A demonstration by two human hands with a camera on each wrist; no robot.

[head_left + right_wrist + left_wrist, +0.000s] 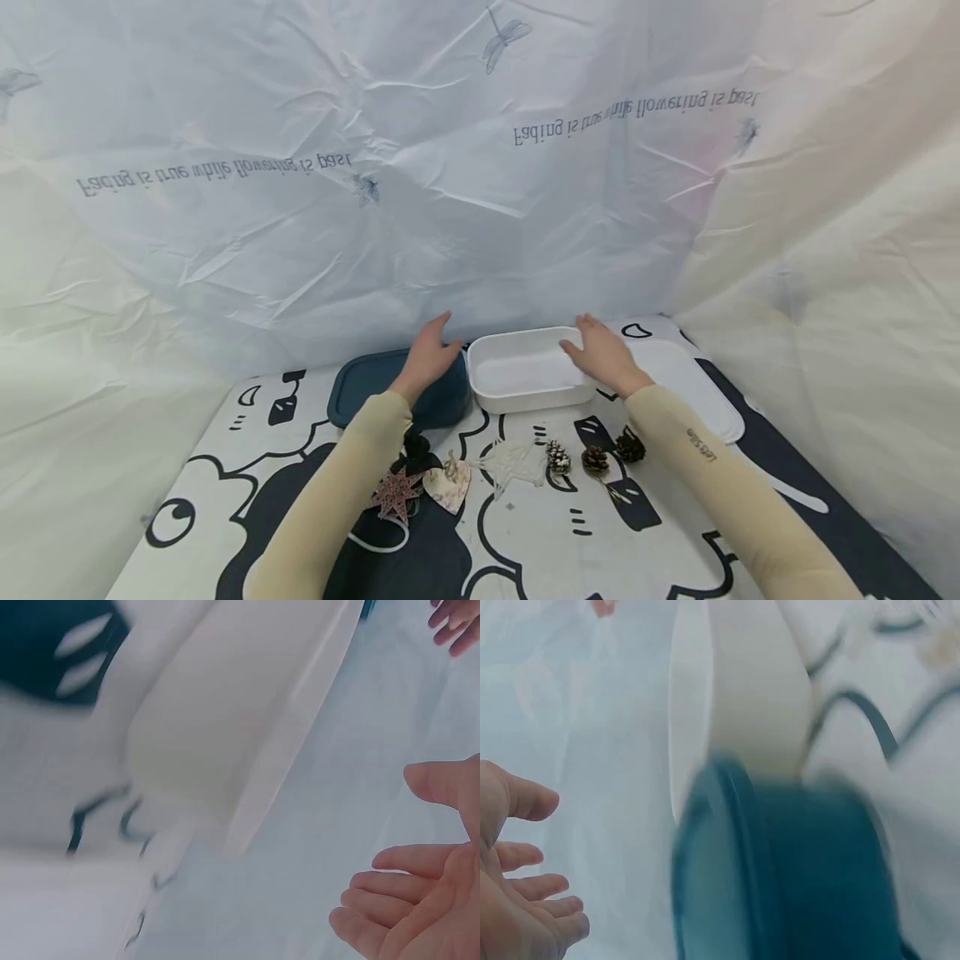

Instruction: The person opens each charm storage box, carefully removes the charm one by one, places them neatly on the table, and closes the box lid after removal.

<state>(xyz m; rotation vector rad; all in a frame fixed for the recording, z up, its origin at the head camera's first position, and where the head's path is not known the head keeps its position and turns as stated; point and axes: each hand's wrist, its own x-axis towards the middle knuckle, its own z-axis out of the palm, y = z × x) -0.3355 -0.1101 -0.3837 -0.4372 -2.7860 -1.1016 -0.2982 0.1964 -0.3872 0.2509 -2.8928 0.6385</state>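
Note:
My left hand hovers above the right side of a dark teal box, its thumb apart from its fingers. In the left wrist view the same hand holds nothing, with the blurred teal box beside it. To the right of that box stands a white rectangular container, open at the top. Over its right end is my right hand, fingers spread. The right wrist view shows this hand apart from the white container, with nothing in its grasp.
Nearer lie a reddish star ornament, a heart ornament, a white star and several pine cones. A flat white lid rests under the right forearm. A pale sheet hangs behind the patterned cloth.

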